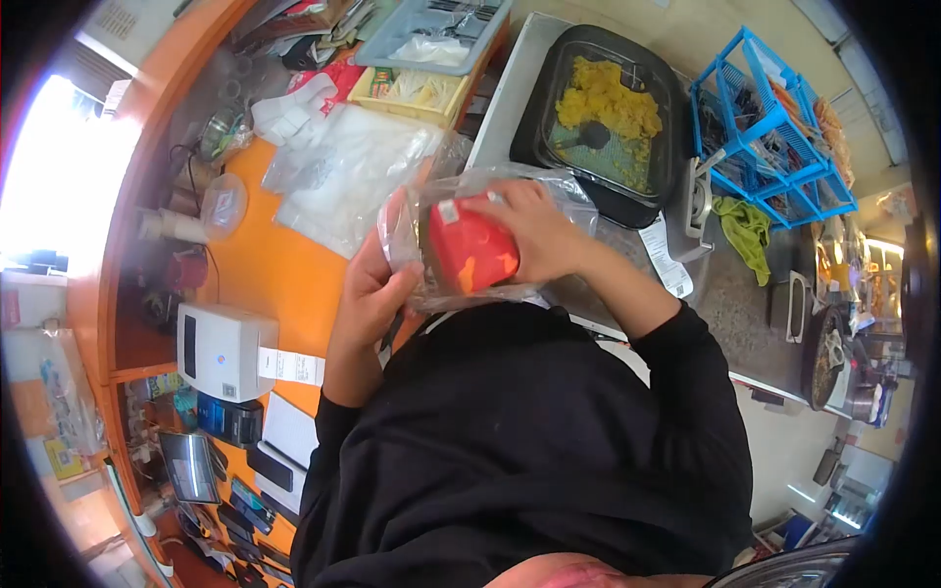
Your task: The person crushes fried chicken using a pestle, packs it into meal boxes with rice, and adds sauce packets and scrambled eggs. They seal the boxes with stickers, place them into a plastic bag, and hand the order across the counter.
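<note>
In front of my chest, my left hand [377, 279] is closed on the edge of a clear plastic bag [569, 191]. A red box [470, 245] with orange marks and a small white label lies at the bag, partly behind its film. My right hand [534, 230] grips the box from its right side, fingers over the top. Whether the box is fully within the bag cannot be made out through the shiny film.
Ahead to the right stands a black pan [603, 122] with yellow food and a spatula. More clear bags [343, 167] lie on the orange counter [245, 265], near a white receipt printer [225, 351]. A blue basket rack [769, 132] and a green cloth [743, 235] are at right.
</note>
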